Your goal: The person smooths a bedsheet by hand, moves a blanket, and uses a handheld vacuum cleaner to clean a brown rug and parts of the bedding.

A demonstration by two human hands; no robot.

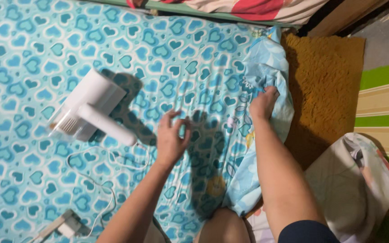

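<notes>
a head-worn camera looks down on a bed covered by a turquoise sheet with a heart pattern. two bare forearms reach forward from the bottom of the view.

the right hand is closed in a grip on a pale blue floral cloth, fingers bunched into the fabric at the bed's right edge. the cloth runs from above the grip, near the top of the bed, down past the wrist and along the forearm to the person's knee at the bottom.

the left hand hovers over the sheet, well to the left of that grip, fingers spread and loosely curled, holding nothing. just left of this open hand lies a white handheld vacuum cleaner, its handle pointing toward the hand, apart from the fingers. its thin white cord loops across the sheet below the hand and leads to a white plug near the bottom left corner.

right of the gripped cloth, beyond the bed edge, lies a mustard-brown shaggy rug. further right is a green and cream striped mat. a pale bundled pillow sits below the rug, beside the right upper arm.
</notes>
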